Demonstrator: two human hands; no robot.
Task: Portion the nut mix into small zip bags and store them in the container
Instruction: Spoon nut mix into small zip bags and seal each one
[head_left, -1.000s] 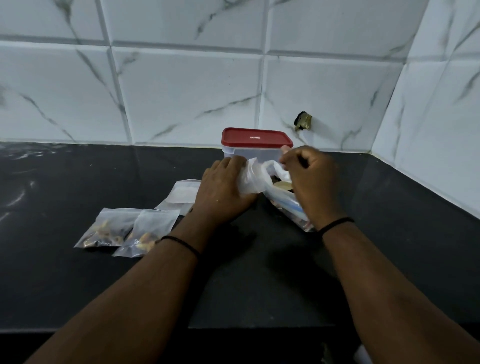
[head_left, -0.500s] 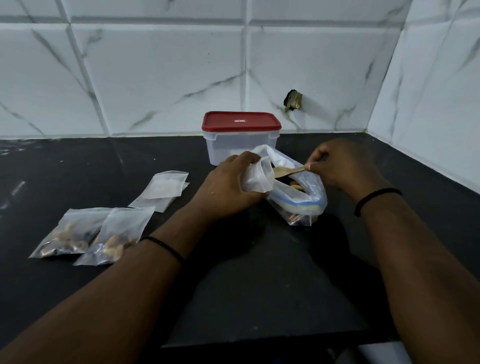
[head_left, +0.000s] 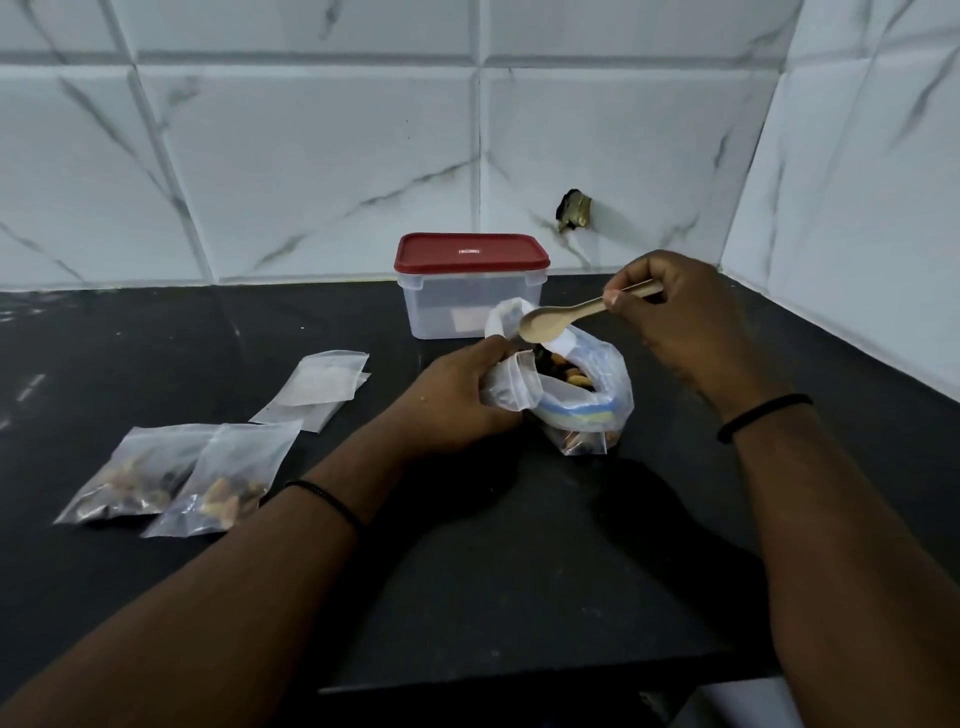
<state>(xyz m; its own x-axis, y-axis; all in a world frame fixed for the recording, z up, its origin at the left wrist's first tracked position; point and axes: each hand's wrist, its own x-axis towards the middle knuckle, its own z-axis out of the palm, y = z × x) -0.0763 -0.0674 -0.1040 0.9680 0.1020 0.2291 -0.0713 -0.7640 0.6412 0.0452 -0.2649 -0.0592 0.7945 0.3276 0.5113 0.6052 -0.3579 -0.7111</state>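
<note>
The large zip bag of nut mix (head_left: 582, 395) sits on the black surface (head_left: 493, 571), just in front of the clear container (head_left: 457, 306), whose red lid (head_left: 470, 253) is on. The left hand (head_left: 452, 400) grips a small zip bag (head_left: 511, 387) at the near-left side of the large bag's open mouth, fingers curled round the thin plastic. The right hand (head_left: 680, 322) pinches the handle of a wooden spoon (head_left: 563, 317), its bowl hanging above the large bag's mouth; the bowl looks empty, though the dim light makes that hard to tell. Nuts show inside the large bag beneath the spoon.

Left of the large bag, two flat empty small bags (head_left: 322, 387) lie overlapped on the surface. Nearer the viewer and further left of them, two filled small bags (head_left: 182, 478) lie side by side, touching. Behind the container stands the marble-patterned tile wall (head_left: 311, 156), with a brass fitting (head_left: 574, 209) to the container's right.
</note>
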